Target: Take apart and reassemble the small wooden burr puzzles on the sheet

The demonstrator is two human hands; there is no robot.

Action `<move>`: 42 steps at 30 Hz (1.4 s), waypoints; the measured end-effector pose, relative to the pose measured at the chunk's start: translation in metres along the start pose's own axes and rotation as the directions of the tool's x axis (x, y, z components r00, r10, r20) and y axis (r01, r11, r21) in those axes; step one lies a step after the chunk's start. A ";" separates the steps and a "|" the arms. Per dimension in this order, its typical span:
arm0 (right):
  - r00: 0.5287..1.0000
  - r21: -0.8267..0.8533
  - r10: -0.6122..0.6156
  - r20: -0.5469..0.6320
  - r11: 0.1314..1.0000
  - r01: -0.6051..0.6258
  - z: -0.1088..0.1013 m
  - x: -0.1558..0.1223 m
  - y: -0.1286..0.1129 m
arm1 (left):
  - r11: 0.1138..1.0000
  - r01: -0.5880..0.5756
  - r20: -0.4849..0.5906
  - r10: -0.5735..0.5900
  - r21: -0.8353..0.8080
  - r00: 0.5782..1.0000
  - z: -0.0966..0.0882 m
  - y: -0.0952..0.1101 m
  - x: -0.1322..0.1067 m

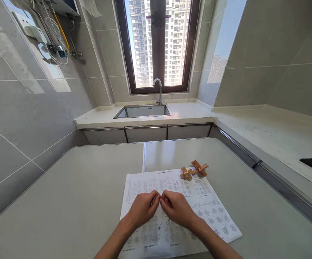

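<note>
My left hand (144,205) and my right hand (176,207) rest above a large printed sheet (160,239), their fingers curled in. The two hands meet at the fingertips and thumbs near the sheet's middle. Nothing shows sticking out of either one, though the insides of the palms are hidden. Small grey diagrams of interlocked pieces and lines of text cover the sheet. At its far right corner lie two wooden interlocking puzzles: a smaller, lighter one (186,173) and a larger, reddish-brown one (200,168). They sit close together, apart from both hands.
Under the sheet is a pale table (64,201) with a seam running away from me. Beyond it stands a white counter (191,110) with a sink (145,111) and a curved faucet (159,90). Another counter (277,133) runs along the right; a tiled wall (37,118) is on the left.
</note>
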State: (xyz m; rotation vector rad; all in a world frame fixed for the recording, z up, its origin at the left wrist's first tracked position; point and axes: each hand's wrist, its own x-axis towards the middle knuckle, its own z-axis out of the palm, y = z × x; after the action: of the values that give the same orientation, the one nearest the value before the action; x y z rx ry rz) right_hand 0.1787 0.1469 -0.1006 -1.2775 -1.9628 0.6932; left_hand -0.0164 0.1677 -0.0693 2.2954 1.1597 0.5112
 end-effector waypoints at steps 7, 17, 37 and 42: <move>1.000 0.000 0.003 0.002 1.000 -0.003 -0.001 0.000 0.001 | 1.000 -0.002 -0.003 0.002 -0.014 1.000 0.001 -0.001 0.000; 1.000 -0.013 -0.006 0.001 1.000 0.006 -0.001 0.000 0.000 | 1.000 -0.012 0.004 0.012 -0.002 1.000 0.000 0.000 0.000; 1.000 -0.019 -0.024 -0.002 1.000 0.024 -0.002 -0.001 0.000 | 1.000 -0.025 -0.013 0.025 0.012 1.000 0.001 0.000 0.000; 1.000 -0.014 -0.018 0.002 1.000 0.018 -0.002 -0.001 0.001 | 1.000 -0.021 -0.015 0.021 0.015 1.000 0.001 -0.001 0.000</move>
State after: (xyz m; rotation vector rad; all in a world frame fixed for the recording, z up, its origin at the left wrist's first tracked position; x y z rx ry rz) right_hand 0.1804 0.1467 -0.1004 -1.2662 -1.9814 0.6727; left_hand -0.0162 0.1679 -0.0709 2.3224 1.1517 0.5298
